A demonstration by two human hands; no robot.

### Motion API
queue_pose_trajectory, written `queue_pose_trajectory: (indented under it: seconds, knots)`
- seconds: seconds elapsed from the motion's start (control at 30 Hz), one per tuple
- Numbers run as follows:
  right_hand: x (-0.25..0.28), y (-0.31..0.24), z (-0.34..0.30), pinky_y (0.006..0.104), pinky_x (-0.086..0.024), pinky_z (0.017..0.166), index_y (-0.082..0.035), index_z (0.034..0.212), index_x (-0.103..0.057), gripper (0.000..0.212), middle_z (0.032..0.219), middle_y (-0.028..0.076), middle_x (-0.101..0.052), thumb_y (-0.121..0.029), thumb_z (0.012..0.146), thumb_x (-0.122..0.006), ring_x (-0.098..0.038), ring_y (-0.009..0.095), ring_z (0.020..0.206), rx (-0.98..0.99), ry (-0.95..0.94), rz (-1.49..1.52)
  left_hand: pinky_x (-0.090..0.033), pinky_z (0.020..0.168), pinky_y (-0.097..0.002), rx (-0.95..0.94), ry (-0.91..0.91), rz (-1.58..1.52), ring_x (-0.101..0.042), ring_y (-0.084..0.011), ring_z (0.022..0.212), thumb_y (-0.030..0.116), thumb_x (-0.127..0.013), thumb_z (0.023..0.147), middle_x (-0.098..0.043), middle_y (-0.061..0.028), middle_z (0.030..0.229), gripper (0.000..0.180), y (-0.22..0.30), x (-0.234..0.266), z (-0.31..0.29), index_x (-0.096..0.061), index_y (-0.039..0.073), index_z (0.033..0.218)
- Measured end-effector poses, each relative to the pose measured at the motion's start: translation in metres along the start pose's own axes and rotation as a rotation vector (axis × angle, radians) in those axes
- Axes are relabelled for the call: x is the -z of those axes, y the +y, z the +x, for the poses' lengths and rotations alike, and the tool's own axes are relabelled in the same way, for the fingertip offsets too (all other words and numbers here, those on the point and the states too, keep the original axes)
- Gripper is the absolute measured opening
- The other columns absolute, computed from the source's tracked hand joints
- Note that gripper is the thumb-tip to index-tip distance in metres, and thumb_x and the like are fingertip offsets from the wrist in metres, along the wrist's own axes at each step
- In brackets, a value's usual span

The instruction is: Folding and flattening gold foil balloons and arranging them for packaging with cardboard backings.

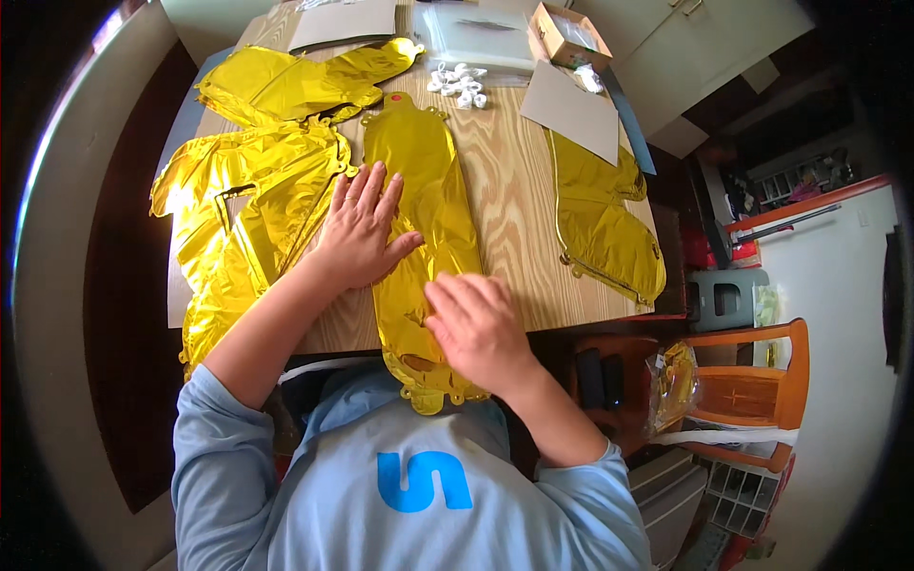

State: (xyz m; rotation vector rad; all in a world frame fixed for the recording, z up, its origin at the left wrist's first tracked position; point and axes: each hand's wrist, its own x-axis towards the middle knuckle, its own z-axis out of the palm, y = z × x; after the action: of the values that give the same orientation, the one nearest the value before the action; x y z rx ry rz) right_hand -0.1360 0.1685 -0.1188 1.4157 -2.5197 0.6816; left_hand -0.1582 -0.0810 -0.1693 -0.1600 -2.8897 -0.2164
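A long, flat gold foil balloon (415, 157) lies lengthwise in front of me, its near end hanging past the table edge. Across its left edge rests my left hand (364, 228), palm down with the fingers spread. My right hand (476, 328) is at the balloon's lower right side; its fingers are loosely stretched, slightly bent and a little blurred, with nothing visible in them. To the left lie a crumpled gold foil balloon (276, 157) and, farther back, another one (276, 86). A further flat gold balloon (609, 224) is at the right edge of the table.
Grey-brown cardboard sheets (571, 109) partly cover the right balloon. Small white bundles (459, 84) sit near clear plastic bags (471, 38) at the back, beside an open cardboard box (569, 36). A wooden chair (743, 381) stands at the right.
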Motion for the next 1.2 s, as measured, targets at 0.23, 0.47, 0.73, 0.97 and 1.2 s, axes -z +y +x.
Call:
queue_pose_trajectory:
  seconds: [0.23,0.47,0.73,0.97,1.2]
  knots:
    - [-0.002,0.028,-0.001,0.0481,-0.038,0.112,0.0,0.124,-0.066,0.038,0.133,0.017,-0.064,-0.021,0.092,-0.069,-0.054,0.034,0.128,-0.055,-0.042,-0.157,-0.015,0.124,-0.0558,-0.006,-0.025,-0.01,-0.027,-0.0446,0.15,0.069,-0.052,0.093,-0.03,-0.0292,0.161,0.095,0.002,0.006,0.001,-0.033,0.001,0.157]
    - [-0.003,0.033,0.001,0.0506,-0.034,0.115,0.002,0.125,-0.064,0.042,0.134,0.019,-0.062,-0.022,0.091,-0.07,-0.052,0.036,0.129,-0.019,-0.062,-0.144,-0.015,0.125,-0.0536,0.001,-0.048,0.006,-0.025,-0.0451,0.151,0.07,-0.054,0.092,-0.029,-0.0299,0.161,0.096,0.005,0.009,0.001,-0.033,0.004,0.158]
    - [-0.004,0.034,0.003,0.0504,-0.037,0.114,-0.001,0.121,-0.068,0.035,0.132,0.015,-0.064,-0.021,0.092,-0.069,-0.054,0.033,0.129,-0.037,-0.06,-0.127,-0.015,0.124,-0.0562,-0.001,-0.059,0.031,-0.025,-0.0465,0.15,0.071,-0.052,0.092,-0.029,-0.0282,0.162,0.093,0.008,0.012,0.002,-0.035,0.007,0.158]
    - [-0.004,0.033,0.003,0.0504,-0.037,0.114,-0.002,0.124,-0.067,0.037,0.132,0.015,-0.064,-0.021,0.092,-0.07,-0.055,0.033,0.129,-0.036,-0.069,-0.132,-0.015,0.124,-0.0566,-0.012,-0.033,0.043,-0.025,-0.0468,0.15,0.072,-0.051,0.092,-0.029,-0.0281,0.162,0.093,0.007,0.007,0.0,-0.035,0.008,0.158]
    - [-0.003,0.026,0.004,0.0494,-0.036,0.114,0.0,0.125,-0.064,0.043,0.13,0.018,-0.063,-0.022,0.089,-0.071,-0.055,0.034,0.127,-0.005,-0.034,-0.104,-0.017,0.123,-0.0575,-0.032,-0.006,0.046,-0.028,-0.0484,0.148,0.074,-0.051,0.092,-0.032,-0.0298,0.16,0.095,0.006,0.004,0.0,-0.037,0.006,0.157]
